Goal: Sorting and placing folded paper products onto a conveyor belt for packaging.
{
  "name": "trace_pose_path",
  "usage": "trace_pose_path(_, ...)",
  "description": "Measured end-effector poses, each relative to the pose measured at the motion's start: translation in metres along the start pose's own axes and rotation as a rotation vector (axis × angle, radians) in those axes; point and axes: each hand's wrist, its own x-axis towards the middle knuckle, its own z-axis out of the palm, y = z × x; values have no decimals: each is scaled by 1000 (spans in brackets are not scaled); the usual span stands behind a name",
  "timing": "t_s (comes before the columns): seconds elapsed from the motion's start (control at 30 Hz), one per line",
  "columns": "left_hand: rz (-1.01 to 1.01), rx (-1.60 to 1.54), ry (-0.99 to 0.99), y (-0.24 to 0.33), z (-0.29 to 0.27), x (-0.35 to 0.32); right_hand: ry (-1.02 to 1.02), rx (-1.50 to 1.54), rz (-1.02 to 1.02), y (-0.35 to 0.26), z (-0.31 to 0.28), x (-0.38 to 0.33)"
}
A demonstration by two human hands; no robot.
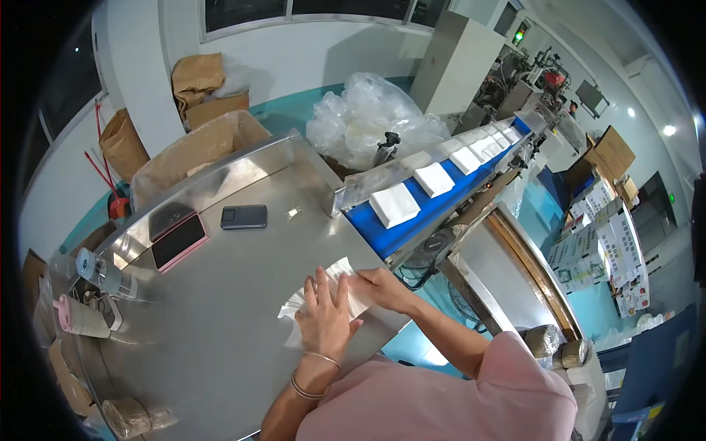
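Note:
My left hand (323, 316) lies flat, fingers spread, on a white pack of tissues (346, 273) at the near edge of the steel table (220, 331). My right hand (379, 283) grips the same pack from its right end. Much of the pack is hidden under both hands. Just beyond, a blue conveyor belt (401, 234) carries several more white packs (394, 203) in a row toward the table.
A dark phone (243, 217) and a pink-cased phone (179, 241) lie on the table's far side. Bottles (99, 272) stand at the left edge. Cardboard boxes (198, 147), a clear plastic bag (368, 117) and stacked cartons (603, 242) surround the table.

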Motion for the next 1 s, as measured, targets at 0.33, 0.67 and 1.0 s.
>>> trace_pose_path(0.33,18,83,-39,1,-4,-2,348,959,381,34,-21,15)
trace_pose_path(0.67,63,-4,57,2,2,-2,-66,90,-36,2,-3,-3)
trace_pose_path(1.0,71,-36,32,1,2,-3,335,895,334,41,-21,11)
